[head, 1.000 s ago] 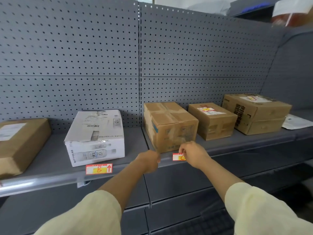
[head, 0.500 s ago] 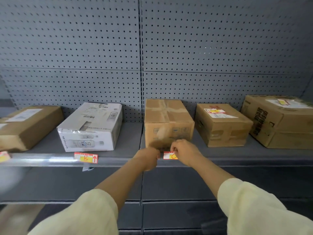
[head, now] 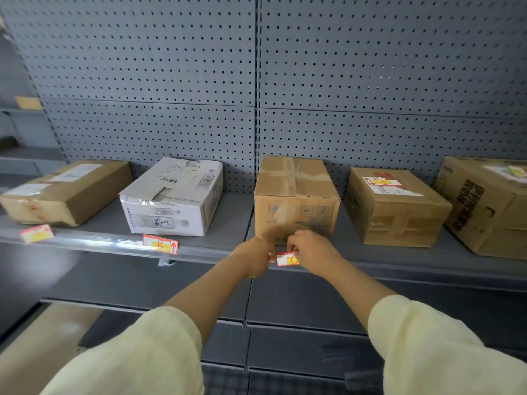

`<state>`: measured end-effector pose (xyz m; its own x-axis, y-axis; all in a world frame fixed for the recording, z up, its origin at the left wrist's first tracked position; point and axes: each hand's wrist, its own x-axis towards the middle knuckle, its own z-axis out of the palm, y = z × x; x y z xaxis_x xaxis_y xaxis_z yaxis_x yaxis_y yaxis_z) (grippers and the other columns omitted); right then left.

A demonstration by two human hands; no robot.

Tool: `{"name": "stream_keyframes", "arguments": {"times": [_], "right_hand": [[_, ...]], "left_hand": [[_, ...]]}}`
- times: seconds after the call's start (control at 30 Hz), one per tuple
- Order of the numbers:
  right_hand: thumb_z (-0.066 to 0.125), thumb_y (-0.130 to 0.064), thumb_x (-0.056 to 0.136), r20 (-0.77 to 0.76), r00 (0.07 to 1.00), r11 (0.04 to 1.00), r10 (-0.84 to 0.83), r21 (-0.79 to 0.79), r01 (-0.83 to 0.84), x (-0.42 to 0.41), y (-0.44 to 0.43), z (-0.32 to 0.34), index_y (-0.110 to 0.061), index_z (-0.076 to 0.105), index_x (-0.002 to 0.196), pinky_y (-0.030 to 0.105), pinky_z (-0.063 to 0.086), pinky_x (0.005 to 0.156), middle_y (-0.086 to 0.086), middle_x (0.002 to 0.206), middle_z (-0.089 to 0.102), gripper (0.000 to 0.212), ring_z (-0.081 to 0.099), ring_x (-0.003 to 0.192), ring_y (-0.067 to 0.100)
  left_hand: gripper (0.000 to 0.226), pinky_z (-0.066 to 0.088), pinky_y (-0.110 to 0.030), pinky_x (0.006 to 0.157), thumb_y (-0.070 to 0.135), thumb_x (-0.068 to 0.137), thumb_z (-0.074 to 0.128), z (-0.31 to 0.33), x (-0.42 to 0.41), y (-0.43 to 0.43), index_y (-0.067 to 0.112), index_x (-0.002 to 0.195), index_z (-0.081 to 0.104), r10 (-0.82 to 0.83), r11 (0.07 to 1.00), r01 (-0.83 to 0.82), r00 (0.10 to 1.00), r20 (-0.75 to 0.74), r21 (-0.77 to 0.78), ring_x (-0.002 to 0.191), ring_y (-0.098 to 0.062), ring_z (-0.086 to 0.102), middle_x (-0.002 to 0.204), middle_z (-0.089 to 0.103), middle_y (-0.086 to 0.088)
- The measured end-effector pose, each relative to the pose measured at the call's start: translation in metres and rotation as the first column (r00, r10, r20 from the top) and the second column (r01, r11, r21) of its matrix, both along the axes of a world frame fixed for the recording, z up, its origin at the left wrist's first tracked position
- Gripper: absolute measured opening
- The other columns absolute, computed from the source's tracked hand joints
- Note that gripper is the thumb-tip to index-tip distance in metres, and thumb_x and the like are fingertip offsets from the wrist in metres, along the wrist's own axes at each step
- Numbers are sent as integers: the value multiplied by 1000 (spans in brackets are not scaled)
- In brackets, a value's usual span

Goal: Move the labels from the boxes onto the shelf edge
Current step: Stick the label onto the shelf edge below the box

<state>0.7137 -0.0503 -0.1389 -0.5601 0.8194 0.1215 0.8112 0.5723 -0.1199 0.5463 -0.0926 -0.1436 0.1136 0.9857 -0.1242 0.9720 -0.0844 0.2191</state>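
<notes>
The left hand (head: 255, 259) and the right hand (head: 310, 252) meet at the shelf edge (head: 399, 269), directly in front of the middle brown box (head: 296, 195). Between them lies a red-and-white label (head: 286, 259) with a yellow patch, held flat against the edge strip. The right hand's grip is closed on the label's right part, fingers curled over its top. The left hand's grip is closed at the label's left end. A second label (head: 160, 244) with a red arrow sits on the edge below the white box (head: 174, 195), and a third label (head: 37, 233) sits below the far-left box (head: 65, 192). The fourth box (head: 396, 209) carries a label on its top (head: 383, 183).
</notes>
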Motion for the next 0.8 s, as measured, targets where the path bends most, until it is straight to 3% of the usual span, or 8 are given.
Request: {"name": "stream_keyframes", "arguments": {"times": [0.13,0.23,0.5,0.8], "right_hand": [[50,-6,92,120,991,998,52,28,-56,-9,-8,-3,-15,67,107,41,52,83,4,115,61,24,59,106,26],[47,-2,93,213,976,997,51,53,-64,-12,-12,-4,-12,63,113,40,51,81,6,118,60,28,60,107,28],[49,1,89,125,992,999,-30,39,25,7,-10,9,-21,64,108,36,50,80,0,118,61,32,60,102,23],[51,-2,90,178,965,981,-192,12,193,57,-25,24,-21,64,108,33,48,85,3,121,61,28,60,107,24]], "left_hand": [[43,52,-37,88,1,88,46,-2,-2,-3,19,122,66,8,1000,-8,1000,5,-5,111,-30,61,125,63,-10],[46,52,-38,92,-1,88,46,-2,-4,-5,22,123,66,-19,1000,19,1000,20,-21,114,-29,60,129,60,-9],[45,50,-38,97,2,89,45,11,-13,-7,21,125,64,-58,998,59,998,24,-25,119,-26,58,134,59,-5],[37,48,-36,101,5,93,49,35,31,3,19,123,65,-195,979,196,981,-14,53,122,-24,55,134,59,-4]]}}
